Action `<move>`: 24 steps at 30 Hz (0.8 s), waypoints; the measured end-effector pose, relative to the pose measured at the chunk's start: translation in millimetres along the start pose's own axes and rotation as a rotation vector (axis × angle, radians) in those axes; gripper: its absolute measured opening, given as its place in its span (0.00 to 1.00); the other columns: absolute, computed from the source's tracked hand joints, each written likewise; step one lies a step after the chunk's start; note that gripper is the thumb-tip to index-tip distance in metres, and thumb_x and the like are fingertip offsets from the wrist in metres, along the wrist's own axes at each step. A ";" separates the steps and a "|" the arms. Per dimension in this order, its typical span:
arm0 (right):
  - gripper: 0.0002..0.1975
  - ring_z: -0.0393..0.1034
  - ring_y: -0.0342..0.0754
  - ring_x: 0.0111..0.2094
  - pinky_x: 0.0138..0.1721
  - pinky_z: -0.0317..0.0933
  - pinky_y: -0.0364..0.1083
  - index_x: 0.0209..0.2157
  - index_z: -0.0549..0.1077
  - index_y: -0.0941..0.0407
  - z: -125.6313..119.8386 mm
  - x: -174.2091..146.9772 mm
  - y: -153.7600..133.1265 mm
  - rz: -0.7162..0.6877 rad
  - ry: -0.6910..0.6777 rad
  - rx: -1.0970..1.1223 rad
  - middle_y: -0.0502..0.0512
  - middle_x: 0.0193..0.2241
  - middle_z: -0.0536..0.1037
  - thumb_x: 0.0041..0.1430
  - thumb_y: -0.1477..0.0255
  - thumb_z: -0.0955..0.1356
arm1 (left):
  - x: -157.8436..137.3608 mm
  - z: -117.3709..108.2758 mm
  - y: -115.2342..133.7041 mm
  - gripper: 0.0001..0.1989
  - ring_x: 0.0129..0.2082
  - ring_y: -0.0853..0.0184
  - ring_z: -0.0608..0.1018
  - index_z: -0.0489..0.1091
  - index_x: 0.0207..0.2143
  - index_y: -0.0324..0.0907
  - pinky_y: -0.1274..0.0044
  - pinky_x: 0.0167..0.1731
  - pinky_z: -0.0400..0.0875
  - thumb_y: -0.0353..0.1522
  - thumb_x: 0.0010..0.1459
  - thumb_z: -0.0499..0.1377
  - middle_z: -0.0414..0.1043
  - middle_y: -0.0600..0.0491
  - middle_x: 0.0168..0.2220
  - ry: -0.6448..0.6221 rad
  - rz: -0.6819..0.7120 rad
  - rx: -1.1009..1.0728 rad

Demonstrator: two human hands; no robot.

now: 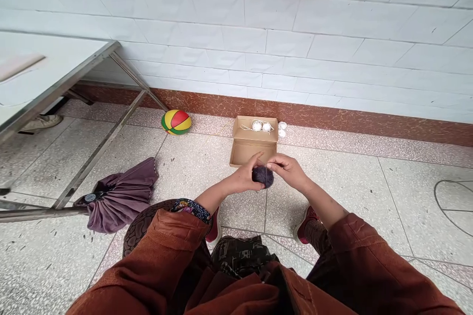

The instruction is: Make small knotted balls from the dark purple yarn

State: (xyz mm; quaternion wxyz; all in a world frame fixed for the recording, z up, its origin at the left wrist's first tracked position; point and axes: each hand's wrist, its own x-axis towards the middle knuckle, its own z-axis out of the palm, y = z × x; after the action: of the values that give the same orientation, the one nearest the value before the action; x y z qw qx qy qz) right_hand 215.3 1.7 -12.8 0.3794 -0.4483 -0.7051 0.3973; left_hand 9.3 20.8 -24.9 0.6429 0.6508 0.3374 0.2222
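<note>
My left hand (248,175) is wrapped round a dark purple ball of yarn (263,177), its thumb and fingers on the ball's left side. Close by on the right, my right hand (286,170) pinches at the top of the ball, and a thin strand seems to run from its fingertips. Just beyond my hands an open brown cardboard box (236,151) lies on the floor. White balls of string (257,126) with loose ends rest in its raised lid part. Small white round things (282,129) lie against the box's right side.
A metal-framed table (114,47) stands at the left, with a person's shoe (46,122) beneath it. A multicoloured ball (176,122) sits near its leg. A purple folded cloth item (120,197) lies on the floor. At the right is a thin wire loop (436,192).
</note>
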 end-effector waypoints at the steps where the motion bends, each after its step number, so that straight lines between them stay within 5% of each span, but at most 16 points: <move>1: 0.14 0.68 0.47 0.32 0.37 0.62 0.46 0.31 0.74 0.54 -1.0 0.8 3.4 0.032 0.028 -0.005 0.51 0.29 0.75 0.64 0.59 0.65 | -1.3 1.3 2.5 0.54 0.50 0.58 0.72 0.45 0.68 0.49 0.64 0.54 0.63 0.29 0.43 0.69 0.68 0.46 0.52 -0.064 0.022 -0.059; 6: 0.16 0.66 0.45 0.28 0.33 0.59 0.43 0.29 0.72 0.54 2.7 -2.2 22.1 0.158 0.047 -0.078 0.49 0.25 0.73 0.65 0.60 0.63 | -5.3 -2.2 7.9 0.44 0.55 0.56 0.70 0.57 0.64 0.49 0.64 0.56 0.60 0.31 0.45 0.69 0.67 0.45 0.56 -0.145 0.059 -0.419; 9: 0.14 0.68 0.47 0.30 0.33 0.60 0.44 0.30 0.72 0.54 9.9 -6.9 30.0 0.135 0.011 -0.156 0.51 0.26 0.74 0.66 0.63 0.62 | -6.1 -6.7 8.5 0.33 0.52 0.56 0.73 0.68 0.55 0.44 0.66 0.54 0.63 0.31 0.45 0.69 0.71 0.44 0.53 -0.047 0.019 -0.593; 13: 0.12 0.70 0.48 0.33 0.37 0.62 0.45 0.34 0.74 0.54 18.5 -12.5 29.5 0.068 -0.100 -0.204 0.53 0.31 0.76 0.67 0.66 0.62 | -2.8 -9.5 7.8 0.28 0.49 0.60 0.74 0.70 0.50 0.43 0.67 0.53 0.64 0.30 0.44 0.69 0.73 0.47 0.49 0.165 0.000 -0.713; 19: 0.11 0.69 0.46 0.32 0.37 0.62 0.45 0.35 0.74 0.53 16.8 -14.8 8.0 -0.055 -0.225 -0.153 0.51 0.29 0.75 0.67 0.64 0.63 | 6.7 -12.7 -9.0 0.29 0.47 0.61 0.74 0.67 0.49 0.42 0.66 0.54 0.63 0.32 0.42 0.70 0.72 0.48 0.46 0.433 -0.074 -0.358; 24: 0.12 0.70 0.48 0.34 0.38 0.63 0.46 0.36 0.76 0.52 6.9 -10.5 -0.3 -0.084 -0.161 -0.146 0.54 0.31 0.76 0.67 0.62 0.64 | 5.2 -9.4 -18.9 0.38 0.47 0.58 0.73 0.66 0.54 0.42 0.63 0.52 0.64 0.31 0.37 0.71 0.69 0.46 0.49 0.322 -0.090 0.049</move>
State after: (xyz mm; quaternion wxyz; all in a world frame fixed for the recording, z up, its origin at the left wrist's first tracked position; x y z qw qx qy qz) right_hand 212.3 -9.7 -17.1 0.3041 -0.4115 -0.7785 0.3634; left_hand 3.1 30.0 -43.6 0.5739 0.6063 0.4702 0.2864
